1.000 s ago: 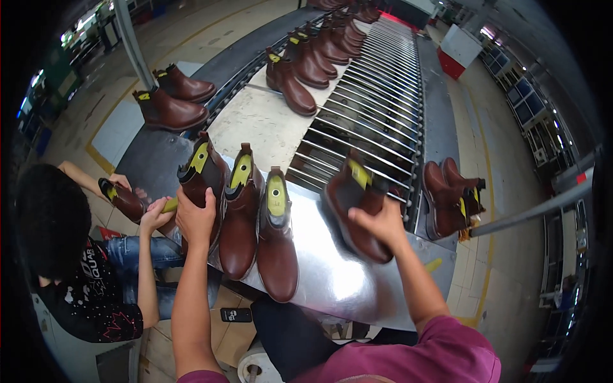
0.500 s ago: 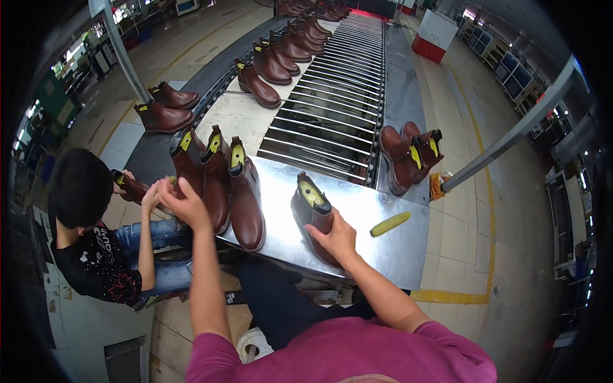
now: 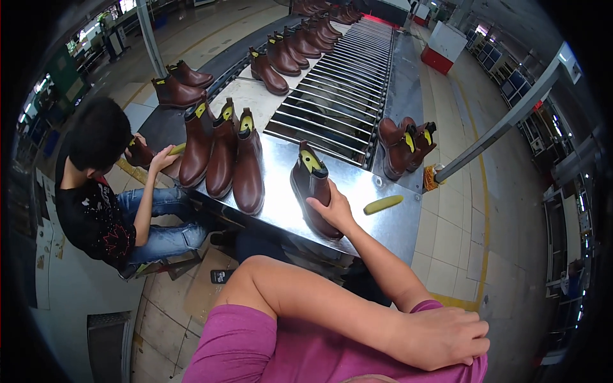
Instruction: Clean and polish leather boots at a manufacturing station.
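My right hand (image 3: 333, 209) is closed around the side of a brown ankle boot (image 3: 313, 191), which stands upright on the shiny metal tabletop (image 3: 281, 163). The boot's lining shows yellow-green inside. Across my chest, my left hand (image 3: 444, 337) rests with bent fingers on the purple shirt sleeve (image 3: 476, 370) at my right upper arm. Right of the held boot lies a long yellow-green piece (image 3: 383, 204); its kind is unclear. Three brown boots (image 3: 249, 179) stand side by side on the left of the tabletop.
A co-worker (image 3: 96, 191) sits at the left, holding a boot (image 3: 139, 153) and a similar yellow-green piece (image 3: 177, 149). Beyond the tabletop runs a roller conveyor (image 3: 338, 96), with rows of boots (image 3: 281, 57) along its left. More boots (image 3: 399, 150) stand on its right edge, near a metal post (image 3: 498, 131).
My left hand has left the co-worker's hand and swung across my chest to my right sleeve. The yellow-green piece near it stays with the co-worker. My right hand still holds the boot.
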`<state>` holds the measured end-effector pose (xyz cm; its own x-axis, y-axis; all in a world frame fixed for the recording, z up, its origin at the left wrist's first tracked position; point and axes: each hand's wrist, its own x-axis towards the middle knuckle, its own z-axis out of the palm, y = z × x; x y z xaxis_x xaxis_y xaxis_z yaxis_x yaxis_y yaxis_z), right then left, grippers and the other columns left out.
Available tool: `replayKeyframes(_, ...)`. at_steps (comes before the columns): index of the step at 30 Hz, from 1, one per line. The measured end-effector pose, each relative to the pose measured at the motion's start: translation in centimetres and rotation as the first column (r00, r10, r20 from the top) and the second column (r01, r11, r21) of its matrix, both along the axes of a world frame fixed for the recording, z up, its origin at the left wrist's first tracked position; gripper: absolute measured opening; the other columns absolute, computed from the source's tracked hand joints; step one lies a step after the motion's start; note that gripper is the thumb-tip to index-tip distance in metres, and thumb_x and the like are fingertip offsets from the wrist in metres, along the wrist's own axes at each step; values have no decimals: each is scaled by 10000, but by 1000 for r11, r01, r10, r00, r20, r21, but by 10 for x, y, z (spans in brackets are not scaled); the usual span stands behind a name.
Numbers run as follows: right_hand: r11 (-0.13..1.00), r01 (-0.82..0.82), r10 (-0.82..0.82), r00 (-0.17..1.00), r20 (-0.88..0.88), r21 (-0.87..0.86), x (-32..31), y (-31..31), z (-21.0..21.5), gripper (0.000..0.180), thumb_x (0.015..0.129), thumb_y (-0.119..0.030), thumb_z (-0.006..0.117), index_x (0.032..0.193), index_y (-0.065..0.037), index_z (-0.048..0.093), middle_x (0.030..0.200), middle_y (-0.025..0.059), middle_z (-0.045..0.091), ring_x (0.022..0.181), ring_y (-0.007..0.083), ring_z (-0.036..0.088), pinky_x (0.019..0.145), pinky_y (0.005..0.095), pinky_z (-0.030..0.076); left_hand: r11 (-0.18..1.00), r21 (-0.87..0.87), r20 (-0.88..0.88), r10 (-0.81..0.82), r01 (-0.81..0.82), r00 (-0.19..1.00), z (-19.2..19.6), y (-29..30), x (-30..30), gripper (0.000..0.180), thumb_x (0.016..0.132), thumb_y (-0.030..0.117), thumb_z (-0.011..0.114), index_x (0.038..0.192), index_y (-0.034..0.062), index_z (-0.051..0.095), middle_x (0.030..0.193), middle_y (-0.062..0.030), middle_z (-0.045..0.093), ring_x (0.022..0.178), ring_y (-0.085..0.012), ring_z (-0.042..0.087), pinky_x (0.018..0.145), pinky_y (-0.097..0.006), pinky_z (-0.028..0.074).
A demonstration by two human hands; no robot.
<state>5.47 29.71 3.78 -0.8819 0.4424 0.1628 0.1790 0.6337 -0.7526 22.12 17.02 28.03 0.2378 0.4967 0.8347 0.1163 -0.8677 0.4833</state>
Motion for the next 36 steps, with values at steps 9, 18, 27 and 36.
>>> replayKeyframes(9, 995, 18, -14, 999, -40, 97, 11, -1, -5, 762, 895, -507, 764, 1414, -12, 506, 1233, 246, 678, 1132, 417, 666, 974, 472, 524, 670, -51, 404, -664, 740, 629, 33, -40, 17, 217, 947, 206, 682, 937, -4, 628, 892, -143, 688, 852, -333, 686, 798, -445, 531)
replayKeyframes(18, 994, -19, 30, 995, -98, 105, 10, -1, -3, 679, 897, -471, 778, 1370, -58, 519, 1146, 211, 702, 1041, 400, 694, 911, 470, 548, 891, -440, 254, 246, -114, 936, -62, -26, 10, 176, 990, 173, 688, 1011, 29, 590, 985, -130, 587, 929, -303, 593, 808, -386, 488)
replayKeyframes(27, 991, 20, -8, 995, -96, 130, 6, 0, -15, 731, 895, -495, 774, 1413, -57, 502, 1155, 208, 697, 1064, 387, 689, 929, 469, 546, 898, -268, 498, -180, 348, 848, -41, -34, 7, 156, 1036, 134, 634, 952, 20, 567, 931, -85, 596, 873, -251, 581, 800, -355, 464)
replayKeyframes(36, 996, -15, 21, 998, -60, 88, 13, -8, -3, 709, 899, -494, 769, 1397, -58, 513, 1186, 200, 698, 1083, 391, 694, 938, 460, 546, 657, -736, 20, 265, -165, 964, -57, -26, 4, 403, 1006, 370, 676, 1170, 18, 567, 1016, -128, 626, 946, -321, 659, 792, -408, 524)
